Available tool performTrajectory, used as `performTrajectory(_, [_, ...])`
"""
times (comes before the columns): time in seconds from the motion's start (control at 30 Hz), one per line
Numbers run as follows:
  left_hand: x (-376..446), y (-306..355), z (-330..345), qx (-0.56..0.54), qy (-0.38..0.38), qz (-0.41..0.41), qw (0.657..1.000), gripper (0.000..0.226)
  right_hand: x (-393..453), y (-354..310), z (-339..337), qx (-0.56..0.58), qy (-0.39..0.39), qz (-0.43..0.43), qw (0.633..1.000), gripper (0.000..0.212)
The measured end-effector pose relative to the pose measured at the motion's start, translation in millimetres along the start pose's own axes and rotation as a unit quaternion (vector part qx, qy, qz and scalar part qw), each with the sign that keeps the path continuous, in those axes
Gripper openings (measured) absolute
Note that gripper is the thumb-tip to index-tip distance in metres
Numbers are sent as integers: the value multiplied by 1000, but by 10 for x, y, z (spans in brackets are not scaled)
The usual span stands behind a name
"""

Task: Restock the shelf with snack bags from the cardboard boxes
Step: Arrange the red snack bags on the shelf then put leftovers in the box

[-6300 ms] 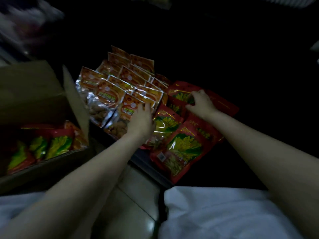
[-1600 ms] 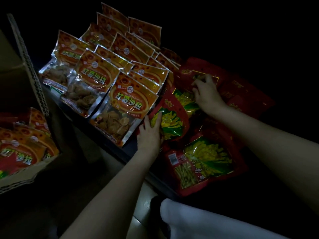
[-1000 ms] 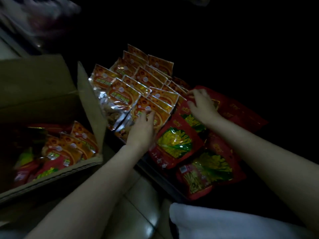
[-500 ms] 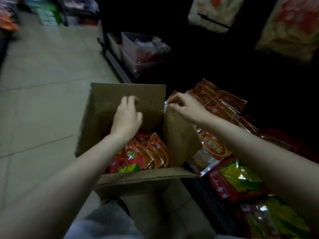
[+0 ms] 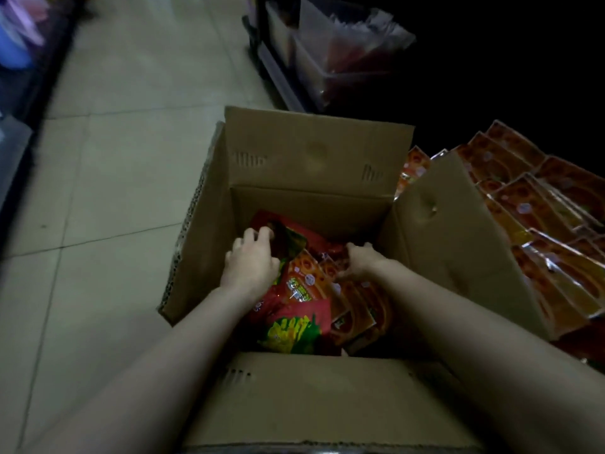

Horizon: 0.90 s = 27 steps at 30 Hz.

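**Onlooker:** Head view, dim light. Both arms reach down into an open brown cardboard box (image 5: 314, 178) on the pale tiled floor (image 5: 124, 158). The left hand (image 5: 250, 262) curls its fingers over a red snack bag with a green and yellow print (image 5: 288, 240). The right hand (image 5: 361, 260) has its fingers tucked among orange foil snack bags (image 5: 357, 303); I cannot tell whether it has closed on one.

**Listener:** Where do the bags go?

**Onlooker:** To the low shelf row of orange packets (image 5: 537, 204), beyond the right hand, past the box's upright right flap (image 5: 458, 244).

**Listener:** What could go wrong?

**Onlooker:** I would guess slippery foil. A loose handful may slide out, or the bags between the hands may snag and drag neighbours along. A forearm swinging right could knock that flap into the shelved packets and tip them.

**Listener:** And room to move?

**Onlooker:** Box walls stand close outside each hand, and the near flap (image 5: 314, 398) lies under the forearms. Straight up looks open. Floor left of the left hand is free; a clear plastic bin (image 5: 343, 50) stands well beyond the box.
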State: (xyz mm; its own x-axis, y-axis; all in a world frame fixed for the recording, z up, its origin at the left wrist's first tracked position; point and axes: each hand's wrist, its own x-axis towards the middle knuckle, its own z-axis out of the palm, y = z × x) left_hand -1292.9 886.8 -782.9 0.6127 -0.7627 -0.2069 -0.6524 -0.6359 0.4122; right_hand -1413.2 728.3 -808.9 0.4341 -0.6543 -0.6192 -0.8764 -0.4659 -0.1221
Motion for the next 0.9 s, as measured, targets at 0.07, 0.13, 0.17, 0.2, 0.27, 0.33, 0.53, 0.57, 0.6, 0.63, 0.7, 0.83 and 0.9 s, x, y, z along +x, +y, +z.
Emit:
performTrajectory(0.07, [43, -38, 90, -11, -4, -8, 1000, 44, 67, 47, 153, 39, 6, -14, 999, 77])
performTrajectory(0.13, [64, -71, 142, -27, 0, -17, 1000, 42, 69, 18, 343, 58, 25, -66, 996, 69])
performTrajectory(0.17, [60, -81, 160, -33, 4, -21, 999, 41, 50, -7, 447, 45, 42, -92, 994, 60])
performTrajectory(0.2, [56, -81, 174, -36, 9, -22, 999, 40, 21, -25, 531, 32, 74, -111, 991, 49])
performTrajectory(0.27, [34, -84, 190, -40, 13, -22, 999, 39, -48, -60, 597, 28, 135, -119, 983, 39])
performTrajectory(0.33, [14, -71, 180, -50, 13, -21, 998, 38, -120, -66, 536, 48, 164, -126, 977, 40])
performTrajectory(0.53, [-87, 215, -72, -80, 6, 13, 997, 54, -667, 6, -201, 126, 188, -227, 947, 39])
performTrajectory(0.57, [-115, 283, -147, -86, -3, 25, 996, 61, -816, 30, -363, 115, 194, -252, 941, 37])
performTrajectory(0.6, [-141, 348, -226, -96, -10, 39, 995, 68, -973, 57, -528, 100, 210, -271, 934, 34])
performTrajectory(0.63, [-176, 418, -313, -112, -12, 54, 992, 75, -1132, 87, -690, 81, 231, -285, 927, 32])
performTrajectory(0.7, [-269, 574, -508, -145, -5, 85, 986, 85, -1457, 150, -998, 41, 269, -303, 913, 35])
performTrajectory(0.83, [-461, 1005, -929, -214, 21, 149, 965, 97, -2126, 365, -1493, 8, 349, -331, 877, 43])
performTrajectory(0.9, [-576, 1245, -1099, -244, 14, 186, 952, 86, -2458, 492, -1660, 14, 384, -337, 859, 45])
